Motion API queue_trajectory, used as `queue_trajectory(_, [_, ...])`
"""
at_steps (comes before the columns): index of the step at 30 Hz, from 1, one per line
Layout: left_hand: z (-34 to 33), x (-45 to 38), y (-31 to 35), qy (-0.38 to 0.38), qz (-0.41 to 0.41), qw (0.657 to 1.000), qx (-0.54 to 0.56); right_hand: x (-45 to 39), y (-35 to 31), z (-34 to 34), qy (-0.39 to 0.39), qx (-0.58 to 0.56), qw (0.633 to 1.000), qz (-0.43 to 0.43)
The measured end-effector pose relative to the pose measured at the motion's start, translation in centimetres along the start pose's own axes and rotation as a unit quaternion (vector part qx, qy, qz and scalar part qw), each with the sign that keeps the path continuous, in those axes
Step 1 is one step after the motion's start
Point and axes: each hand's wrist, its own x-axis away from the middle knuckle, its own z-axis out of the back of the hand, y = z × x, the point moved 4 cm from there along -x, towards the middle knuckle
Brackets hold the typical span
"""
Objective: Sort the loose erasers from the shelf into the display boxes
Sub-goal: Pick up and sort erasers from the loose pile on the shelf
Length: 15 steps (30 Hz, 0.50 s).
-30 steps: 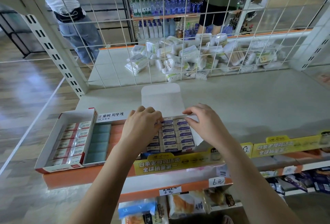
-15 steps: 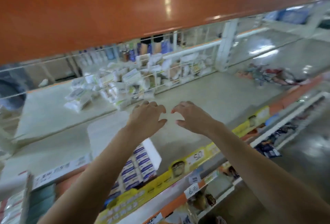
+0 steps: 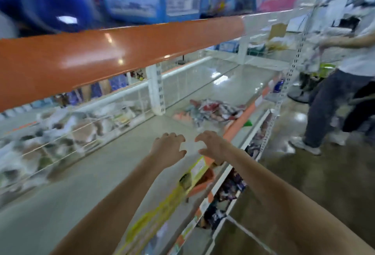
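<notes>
My left hand and my right hand hover side by side above the grey shelf, fingers loosely curled and holding nothing. A heap of small colourful packets lies on the shelf further along to the right, beyond both hands. The display boxes with erasers are out of view. The picture is blurred by motion.
An orange shelf edge crosses overhead. A wire mesh back with white packets behind it runs along the left. Yellow price strips line the shelf front. A person stands in the aisle at right.
My view has swung right and up along the shelf. Both hands left the blue eraser box, which has passed out of view, and reach forward with nothing in them.
</notes>
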Motion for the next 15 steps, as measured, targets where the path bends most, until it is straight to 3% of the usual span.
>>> queue_trajectory(6, [-1.2, -10.7, 4.9, 0.002, 0.008, 1.000, 0.003, -4.3, 10.5, 2.7, 0.020, -0.035, 0.999, -0.019])
queue_trajectory(15, [-1.4, -20.2, 4.4, 0.050, 0.076, 0.996, 0.018, -11.4, 19.4, 5.2, 0.092, -0.062, 0.991, -0.069])
